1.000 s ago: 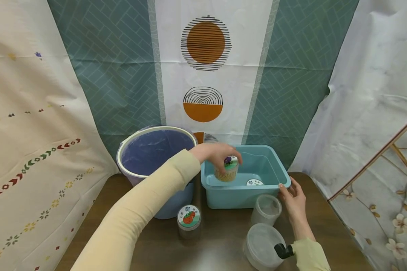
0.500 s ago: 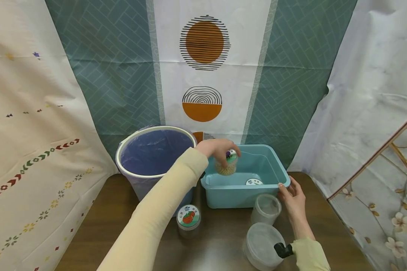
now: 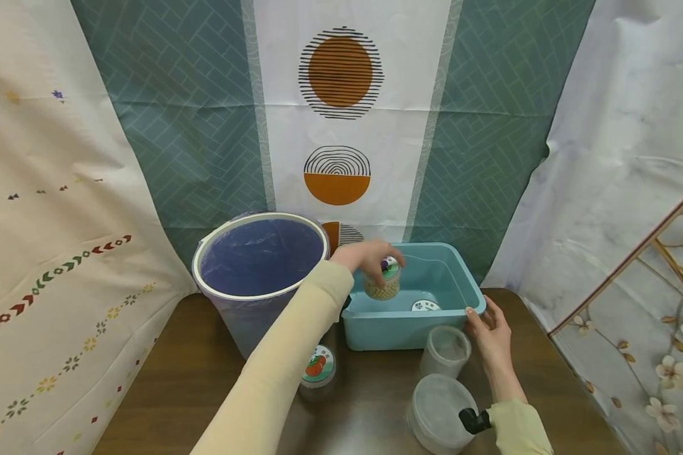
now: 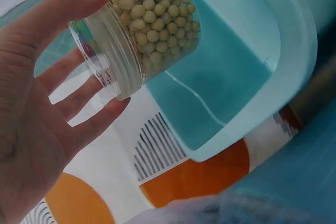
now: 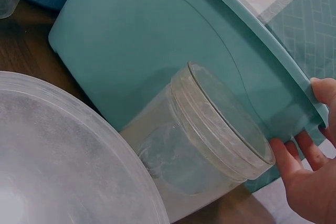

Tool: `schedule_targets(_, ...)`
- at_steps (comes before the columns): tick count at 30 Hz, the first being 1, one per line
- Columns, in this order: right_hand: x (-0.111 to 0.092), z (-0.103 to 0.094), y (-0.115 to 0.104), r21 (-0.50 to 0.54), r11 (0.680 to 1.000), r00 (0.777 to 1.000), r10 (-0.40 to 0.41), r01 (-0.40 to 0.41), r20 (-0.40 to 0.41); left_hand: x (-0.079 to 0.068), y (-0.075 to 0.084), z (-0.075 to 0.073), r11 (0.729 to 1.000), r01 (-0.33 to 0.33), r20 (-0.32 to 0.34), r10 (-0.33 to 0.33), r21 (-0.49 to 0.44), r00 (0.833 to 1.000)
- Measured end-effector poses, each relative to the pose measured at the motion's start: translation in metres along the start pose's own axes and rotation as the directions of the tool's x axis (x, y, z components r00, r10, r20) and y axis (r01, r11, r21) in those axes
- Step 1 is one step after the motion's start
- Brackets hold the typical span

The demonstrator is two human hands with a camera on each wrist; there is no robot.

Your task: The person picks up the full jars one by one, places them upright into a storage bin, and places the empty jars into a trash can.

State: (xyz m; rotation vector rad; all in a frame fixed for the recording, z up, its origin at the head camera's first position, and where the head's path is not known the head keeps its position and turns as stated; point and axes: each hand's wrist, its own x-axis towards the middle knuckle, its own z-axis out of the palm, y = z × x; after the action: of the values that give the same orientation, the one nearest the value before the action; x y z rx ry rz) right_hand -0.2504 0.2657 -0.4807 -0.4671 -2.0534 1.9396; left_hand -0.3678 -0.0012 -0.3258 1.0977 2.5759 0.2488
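My left hand [image 3: 367, 258] holds a clear jar of pale round beans [image 4: 160, 17] by its lid, thumb on one side and fingers on the other. The jar has a label with a purple picture on top and hangs in the left part of a light-blue plastic bin [image 3: 395, 332], below its rim level at the back. Whether its base touches the bin floor cannot be told. My right hand [image 3: 492, 338] pinches the bin's front right rim corner, thumb on top and fingers beneath. Close by those fingers is a clear lidded jar [image 5: 184, 135].
A purple-blue bucket with a cream rim [image 3: 202, 278] and bag lining stands left of the bin. Before it sits a tomato-labelled jar [image 3: 317, 373], partly behind my left sleeve. A wide clear round container [image 3: 443, 411] stands at front right. Inside the bin lies a white-labelled lid [image 3: 425, 305].
My left forearm has swung rightward, now covering part of the tomato-labelled jar. The bean jar has shifted slightly in the bin, still held. My right hand keeps its place on the rim.
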Motion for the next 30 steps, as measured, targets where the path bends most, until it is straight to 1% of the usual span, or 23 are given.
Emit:
schedule_targets(4, -0.001, 0.001, -0.001, 0.004, 1.0, 1.0, -0.007, 0.007, 0.0, 0.0, -0.002, 0.007, 1.0, 0.009, -0.005, -0.009, -0.026, 1.0)
schedule_targets(9, 0.0, 0.0, -0.001, 0.003, 1.0, 1.0, -0.008, 0.008, -0.006, 0.002, -0.006, 0.017, 0.998, 0.033, 0.013, -0.033, -0.057, 0.999)
schedule_targets(13, 0.0, 0.0, -0.001, -0.006, 1.0, 1.0, -0.005, 0.005, -0.004, 0.003, -0.007, 0.021, 0.997, 0.052, 0.019, -0.05, -0.063, 0.999)
schedule_targets(25, -0.002, -0.001, -0.002, -0.007, 1.0, 1.0, -0.009, 0.009, -0.012, 0.003, -0.006, 0.022, 0.996, 0.067, 0.011, -0.066, -0.057, 0.998)
schedule_targets(30, -0.003, -0.001, -0.002, 0.007, 1.0, 1.0, -0.011, 0.011, 0.005, 0.003, -0.008, 0.023, 0.996, 0.081, -0.005, -0.081, -0.048, 0.997)
